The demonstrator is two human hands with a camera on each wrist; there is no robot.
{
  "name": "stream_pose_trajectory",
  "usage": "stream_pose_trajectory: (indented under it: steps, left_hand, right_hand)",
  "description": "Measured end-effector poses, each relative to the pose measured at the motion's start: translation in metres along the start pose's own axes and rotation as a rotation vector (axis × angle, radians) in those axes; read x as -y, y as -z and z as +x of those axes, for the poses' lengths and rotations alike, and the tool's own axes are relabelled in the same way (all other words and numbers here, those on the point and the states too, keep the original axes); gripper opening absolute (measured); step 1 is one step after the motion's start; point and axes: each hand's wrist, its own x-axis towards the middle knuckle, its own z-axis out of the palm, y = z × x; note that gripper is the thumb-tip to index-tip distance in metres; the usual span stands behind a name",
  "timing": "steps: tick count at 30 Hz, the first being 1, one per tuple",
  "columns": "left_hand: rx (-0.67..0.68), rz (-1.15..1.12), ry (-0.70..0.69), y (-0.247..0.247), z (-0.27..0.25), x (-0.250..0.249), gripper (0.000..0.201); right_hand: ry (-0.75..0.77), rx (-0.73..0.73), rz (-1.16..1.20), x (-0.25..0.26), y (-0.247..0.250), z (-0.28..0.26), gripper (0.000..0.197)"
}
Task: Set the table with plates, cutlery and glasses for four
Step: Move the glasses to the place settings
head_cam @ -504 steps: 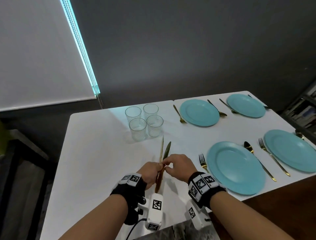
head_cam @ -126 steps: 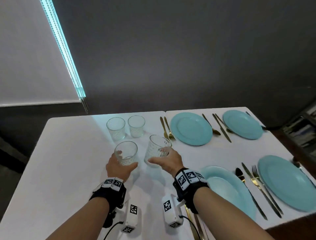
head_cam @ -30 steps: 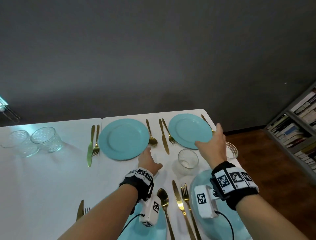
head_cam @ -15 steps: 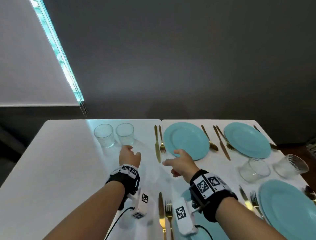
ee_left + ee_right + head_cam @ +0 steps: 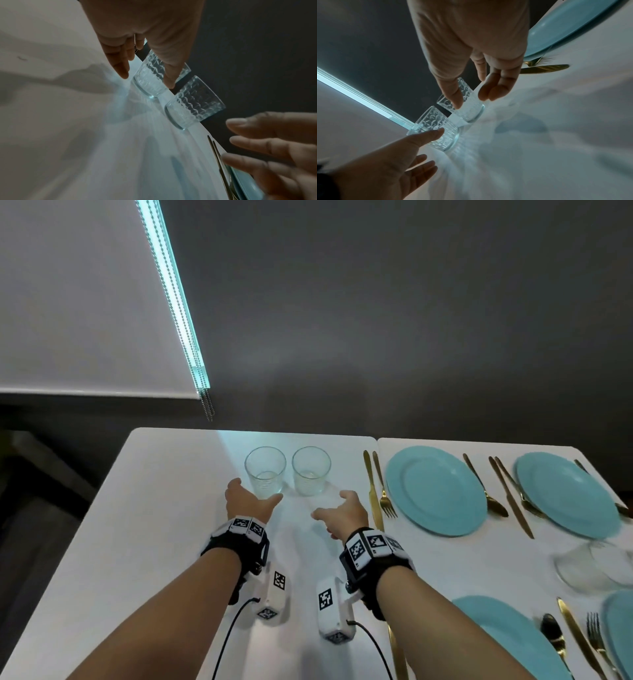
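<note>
White tabletop [image 5: 144, 525]: near its far edge, two clear patterned glass tumblers [image 5: 265, 474] [image 5: 311, 470] await placing; left hand [image 5: 248, 503] and right hand [image 5: 344, 513] reach spread-fingered, grasping nothing yet.

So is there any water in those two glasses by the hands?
Empty. Both glasses stand upright, and the table shows clear through them.

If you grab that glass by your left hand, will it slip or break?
The left glass is clear with a ridged pattern on its wall, so it probably grips better than smooth glass. It looks rigid and breakable, so a drop on the table could crack it. It is short with a broad base, so it likely slides rather than tips. The left hand is open beside it.
</note>
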Motion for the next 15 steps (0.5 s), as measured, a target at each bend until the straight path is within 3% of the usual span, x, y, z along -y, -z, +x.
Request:
stream_pose_trajectory:
  steps: [6,15]
  left_hand:
    - [0.017,-0.061,-0.073,-0.008,0.025,0.006,0.1]
    - [-0.005,-0.002,-0.184,-0.012,0.044,0.006,0.089]
  right_hand:
    - [0.104,-0.072,-0.05,0.017,-0.02,0.033,0.094]
    - [0.264,-0.169,-0.038,0.02,-0.039,0.065,0.087]
